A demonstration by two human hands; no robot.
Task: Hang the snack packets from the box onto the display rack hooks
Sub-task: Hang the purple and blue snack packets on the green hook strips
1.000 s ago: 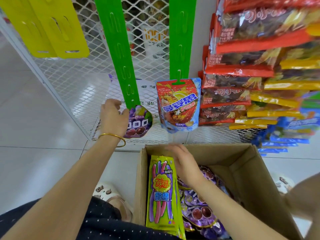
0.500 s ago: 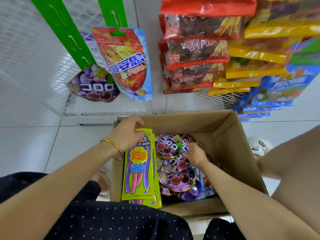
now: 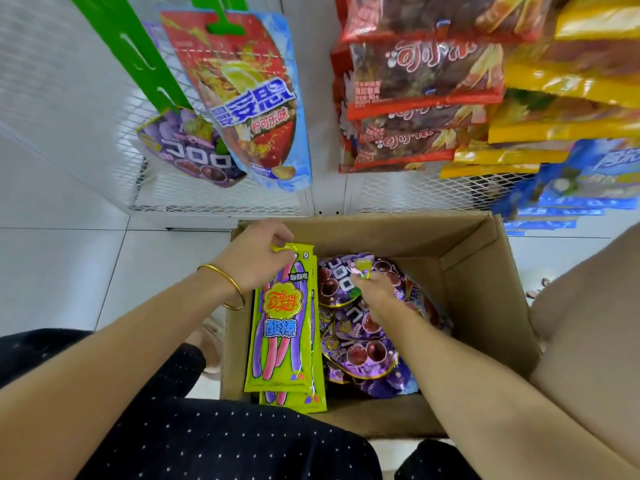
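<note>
To pick cleanly, I would lift one round purple gummy packet (image 3: 337, 284) by its top tab, leaving the hang hole free for a hook on the green plastic display strip (image 3: 138, 53). The right hand (image 3: 375, 294) reaches down into the brown cardboard box (image 3: 485, 306), fingers curled and pinching the top of that packet on the heap. The left hand (image 3: 258, 258) bends over the box's left wall, fingertips pinching the top edge of a tall yellow-green stick-candy packet (image 3: 284, 327), steadying it.
</note>
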